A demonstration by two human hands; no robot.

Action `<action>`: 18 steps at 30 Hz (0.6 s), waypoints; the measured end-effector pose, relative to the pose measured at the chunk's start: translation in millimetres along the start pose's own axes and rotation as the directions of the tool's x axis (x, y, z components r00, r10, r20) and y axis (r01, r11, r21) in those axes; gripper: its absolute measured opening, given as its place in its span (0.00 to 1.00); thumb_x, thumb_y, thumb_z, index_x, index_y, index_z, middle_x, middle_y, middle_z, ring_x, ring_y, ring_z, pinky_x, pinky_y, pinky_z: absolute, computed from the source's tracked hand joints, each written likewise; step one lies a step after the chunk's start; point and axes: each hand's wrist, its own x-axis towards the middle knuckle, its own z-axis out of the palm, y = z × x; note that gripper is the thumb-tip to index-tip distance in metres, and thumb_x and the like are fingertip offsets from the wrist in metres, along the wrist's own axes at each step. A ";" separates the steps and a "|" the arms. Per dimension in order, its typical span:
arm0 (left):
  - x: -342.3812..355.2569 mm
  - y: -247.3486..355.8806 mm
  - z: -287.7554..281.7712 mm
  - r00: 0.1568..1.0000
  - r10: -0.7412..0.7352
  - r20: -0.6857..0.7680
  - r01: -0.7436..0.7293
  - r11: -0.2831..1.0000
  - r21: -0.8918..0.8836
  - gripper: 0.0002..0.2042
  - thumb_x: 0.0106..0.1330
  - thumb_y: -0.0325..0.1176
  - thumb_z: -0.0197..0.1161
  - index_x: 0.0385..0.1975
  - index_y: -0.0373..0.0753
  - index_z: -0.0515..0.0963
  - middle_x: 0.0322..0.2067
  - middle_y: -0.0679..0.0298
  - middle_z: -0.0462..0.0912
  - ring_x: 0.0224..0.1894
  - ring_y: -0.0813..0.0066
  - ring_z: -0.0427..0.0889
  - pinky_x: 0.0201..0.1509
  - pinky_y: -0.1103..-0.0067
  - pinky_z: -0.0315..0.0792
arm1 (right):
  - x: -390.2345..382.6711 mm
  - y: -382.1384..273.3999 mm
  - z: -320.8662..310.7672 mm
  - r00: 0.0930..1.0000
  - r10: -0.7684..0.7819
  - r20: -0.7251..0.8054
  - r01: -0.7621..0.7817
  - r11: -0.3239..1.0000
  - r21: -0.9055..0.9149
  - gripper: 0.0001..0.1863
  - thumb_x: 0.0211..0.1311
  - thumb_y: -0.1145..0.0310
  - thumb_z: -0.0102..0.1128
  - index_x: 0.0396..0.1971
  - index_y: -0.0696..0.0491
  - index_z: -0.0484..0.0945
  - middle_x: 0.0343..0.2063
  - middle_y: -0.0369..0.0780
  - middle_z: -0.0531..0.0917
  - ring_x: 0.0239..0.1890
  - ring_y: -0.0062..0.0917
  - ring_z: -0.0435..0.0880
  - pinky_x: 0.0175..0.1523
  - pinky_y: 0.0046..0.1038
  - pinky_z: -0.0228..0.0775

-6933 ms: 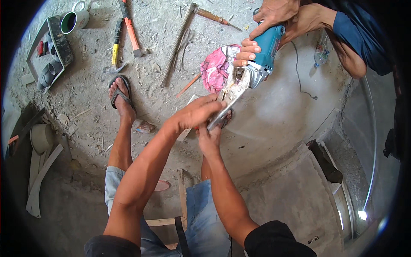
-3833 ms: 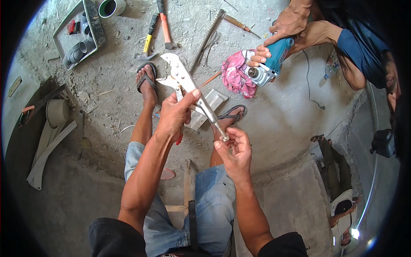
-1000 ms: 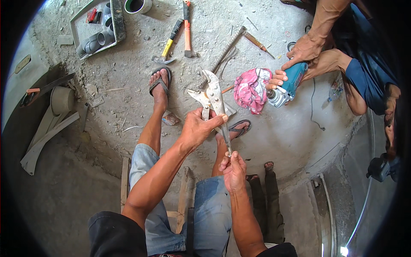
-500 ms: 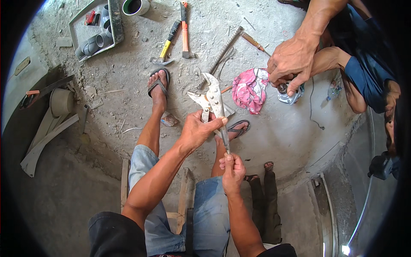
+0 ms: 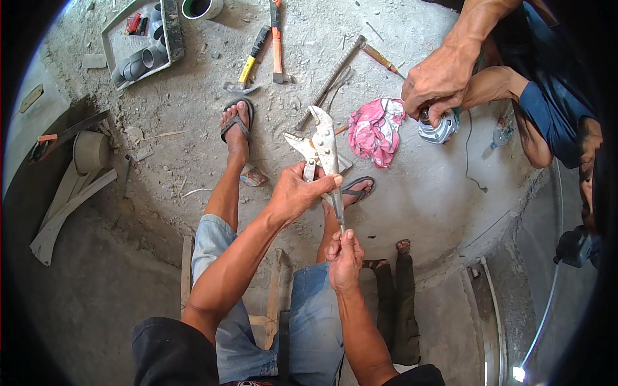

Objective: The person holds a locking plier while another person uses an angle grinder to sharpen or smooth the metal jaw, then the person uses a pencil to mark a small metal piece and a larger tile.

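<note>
A pair of worn, whitish metal locking pliers (image 5: 327, 149) is up in front of me, its jaws apart and pointing away. My left hand (image 5: 302, 197) is closed around the handles just below the jaws, thumb pressed along the long handle. At the near end of that handle, my right hand (image 5: 346, 262) pinches the tip between thumb and fingers. Nothing sits between the jaws. Beneath the pliers on the floor, a pinkish-white crumpled cloth (image 5: 375, 132) lies to the right, and a hacksaw-like tool (image 5: 335, 80) lies beyond, partly hidden.
Two hammers (image 5: 277, 51) (image 5: 248, 64) lie on the dusty floor ahead. A tray (image 5: 175, 38) of grey pipe fittings stands far left, beside a round container (image 5: 202, 8). At right, another person's hand (image 5: 441, 80) rests on a silver metal tool (image 5: 439, 130). A bucket (image 5: 92, 153) stands left.
My right hand has turned slightly, its thumb and fingers shifting on the handle's end. My left hand keeps its grip. The whole view has shifted a little.
</note>
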 end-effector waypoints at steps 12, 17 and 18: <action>-0.6 8.8 -1.9 1.000 -0.010 -0.015 0.010 1.000 -0.011 0.13 0.52 0.38 0.73 0.28 0.37 0.78 0.25 0.70 0.79 0.27 0.86 0.72 0.33 0.85 0.65 | 0.4 -7.7 0.4 0.979 0.158 0.131 -0.184 0.958 0.220 0.20 0.71 0.50 0.44 0.31 0.53 0.71 0.15 0.31 0.66 0.18 0.15 0.62 0.26 0.20 0.55; -3.3 15.7 -0.6 0.999 -0.042 -0.030 0.042 0.999 0.006 0.14 0.52 0.40 0.73 0.28 0.37 0.78 0.25 0.70 0.79 0.29 0.86 0.72 0.34 0.85 0.65 | -1.2 -10.8 1.7 0.995 0.075 0.059 -0.076 0.997 0.017 0.21 0.71 0.50 0.45 0.32 0.54 0.73 0.16 0.31 0.69 0.19 0.14 0.64 0.26 0.18 0.55; -2.7 14.1 -0.5 0.999 -0.042 -0.028 0.042 0.999 0.007 0.14 0.52 0.40 0.73 0.28 0.37 0.78 0.25 0.70 0.79 0.29 0.86 0.72 0.34 0.85 0.65 | -1.5 -10.4 1.6 0.998 0.054 0.043 -0.053 0.998 -0.029 0.21 0.71 0.50 0.45 0.32 0.54 0.74 0.17 0.32 0.70 0.20 0.14 0.64 0.26 0.18 0.56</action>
